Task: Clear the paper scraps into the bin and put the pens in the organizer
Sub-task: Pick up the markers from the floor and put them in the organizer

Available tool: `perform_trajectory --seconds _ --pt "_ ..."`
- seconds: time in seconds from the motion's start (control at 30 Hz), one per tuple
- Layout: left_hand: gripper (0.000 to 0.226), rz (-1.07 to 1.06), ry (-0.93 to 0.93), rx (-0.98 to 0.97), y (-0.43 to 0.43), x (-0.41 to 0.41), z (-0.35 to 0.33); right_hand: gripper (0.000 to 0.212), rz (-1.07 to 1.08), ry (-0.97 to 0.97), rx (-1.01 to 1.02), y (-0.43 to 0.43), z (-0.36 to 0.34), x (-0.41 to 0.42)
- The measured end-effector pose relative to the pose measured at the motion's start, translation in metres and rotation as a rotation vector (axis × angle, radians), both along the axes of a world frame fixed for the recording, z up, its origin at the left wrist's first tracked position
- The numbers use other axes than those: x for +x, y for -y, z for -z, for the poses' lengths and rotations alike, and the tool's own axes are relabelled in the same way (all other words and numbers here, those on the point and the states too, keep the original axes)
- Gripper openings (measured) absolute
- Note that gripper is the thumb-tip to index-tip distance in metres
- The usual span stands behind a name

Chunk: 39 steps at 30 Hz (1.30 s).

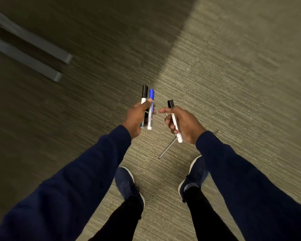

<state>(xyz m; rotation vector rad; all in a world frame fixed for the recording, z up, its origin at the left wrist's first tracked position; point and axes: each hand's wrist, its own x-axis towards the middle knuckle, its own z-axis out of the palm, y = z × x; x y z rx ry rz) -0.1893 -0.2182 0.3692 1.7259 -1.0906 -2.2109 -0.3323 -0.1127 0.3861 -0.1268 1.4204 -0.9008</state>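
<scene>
Both hands gripping: left hand (135, 119) two markers (149, 108), right hand (184, 124) one marker (174, 122).

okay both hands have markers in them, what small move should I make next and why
Probably carry them to the organizer. The left hand holds the black marker and blue marker, the right hand another marker; no organizer is in view.

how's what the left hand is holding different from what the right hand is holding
The left hand holds two markers side by side, one with a black cap and one with a blue cap; the right hand holds one black-capped marker plus a thin pen. The left pair points up and away; the thin pen slants down toward the carpet. All three markers have white barrels.
</scene>
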Motion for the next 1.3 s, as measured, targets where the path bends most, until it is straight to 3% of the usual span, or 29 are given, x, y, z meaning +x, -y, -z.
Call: perform_trajectory --seconds 0.2,0.57,0.73,1.0,1.3 --pt "0.026 -0.031 -0.014 -0.052 0.015 0.054 -0.137 0.038 0.015 -0.032 -0.046 0.046 -0.140 0.049" --pt "0.029 -0.437 -0.222 0.032 0.042 0.165 -0.344 0.035 0.179 -0.096 -0.055 0.100 -0.333 0.156" --pt "0.027 -0.557 -0.361 -0.010 0.057 0.233 -0.426 0.042 0.079 -0.093 -0.116 0.128 -0.414 0.225" --pt "0.036 -0.658 -0.411 -0.107 0.087 0.324 -0.486 0.029 -0.172 -0.138 -0.328 0.187 -0.507 0.306" --pt "0.041 -0.777 -0.384 -0.218 0.130 0.363 -0.517 0.032 -0.312 -0.129 -0.394 0.257 -0.541 0.355"
